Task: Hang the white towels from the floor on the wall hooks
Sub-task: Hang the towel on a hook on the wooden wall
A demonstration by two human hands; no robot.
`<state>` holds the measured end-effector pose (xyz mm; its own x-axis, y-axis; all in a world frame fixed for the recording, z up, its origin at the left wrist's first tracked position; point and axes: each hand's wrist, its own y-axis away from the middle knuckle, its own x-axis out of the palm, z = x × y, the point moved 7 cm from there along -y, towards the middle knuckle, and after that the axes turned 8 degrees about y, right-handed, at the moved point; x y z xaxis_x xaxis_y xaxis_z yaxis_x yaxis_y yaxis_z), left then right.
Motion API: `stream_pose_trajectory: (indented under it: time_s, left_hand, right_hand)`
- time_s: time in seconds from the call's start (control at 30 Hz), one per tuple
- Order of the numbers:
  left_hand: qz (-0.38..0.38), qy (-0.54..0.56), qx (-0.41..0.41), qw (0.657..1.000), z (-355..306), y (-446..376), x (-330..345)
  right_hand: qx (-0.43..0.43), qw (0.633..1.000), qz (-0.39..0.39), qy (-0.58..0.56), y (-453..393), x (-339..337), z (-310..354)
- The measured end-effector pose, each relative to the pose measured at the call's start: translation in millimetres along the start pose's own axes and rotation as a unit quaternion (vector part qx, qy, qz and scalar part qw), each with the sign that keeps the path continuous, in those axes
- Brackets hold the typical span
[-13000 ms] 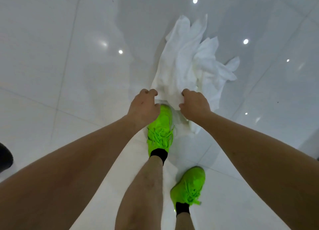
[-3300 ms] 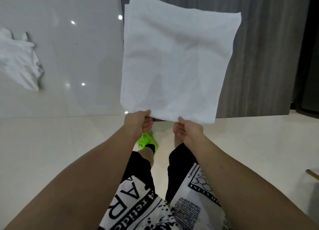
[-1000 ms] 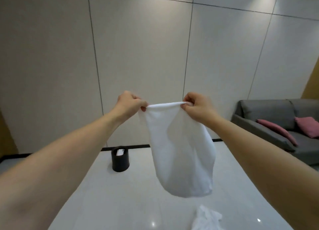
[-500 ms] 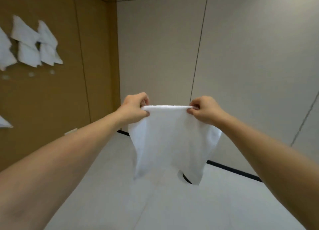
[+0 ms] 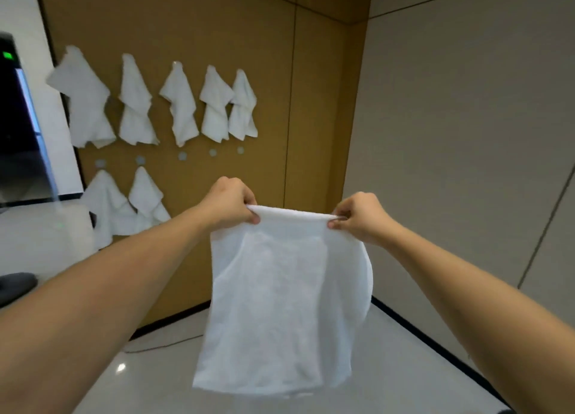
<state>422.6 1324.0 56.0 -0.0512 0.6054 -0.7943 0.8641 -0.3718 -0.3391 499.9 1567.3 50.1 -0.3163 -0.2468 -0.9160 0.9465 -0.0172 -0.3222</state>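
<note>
L hand [image 5: 231,204] & R hand [image 5: 357,217] each pinch top edge of white towel [image 5: 280,304], fingers closed on cloth; towel hangs mid-air btwn arms, facing brown wall [image 5: 217,24]. Soft, light, limp; sags freely. Best hold: bunch one corner for hook. Free hooks [image 5: 213,152] prob. those grey dots under hung towels [image 5: 179,102]; blurry.
</note>
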Motion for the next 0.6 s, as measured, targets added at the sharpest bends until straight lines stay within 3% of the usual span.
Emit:
stream_pose_trajectory:
  time_s: [0.2,0.37,0.6]
  left_hand:
    - [-0.031,-0.017,-0.091,0.995,101.1,-50.4,-17.8]
    - [-0.014,-0.005,-0.107,0.994,177.6,-104.0,-18.3]
    - [0.035,0.132,-0.191,0.972,286.3,-191.5,-4.3]
  right_hand:
    - [-0.028,0.997,0.020,-0.073,-121.0,70.5,29.9]
    - [-0.043,0.989,0.011,-0.141,-203.5,126.7,64.5]
    - [-0.066,0.985,0.007,-0.160,-337.6,188.0,133.8]
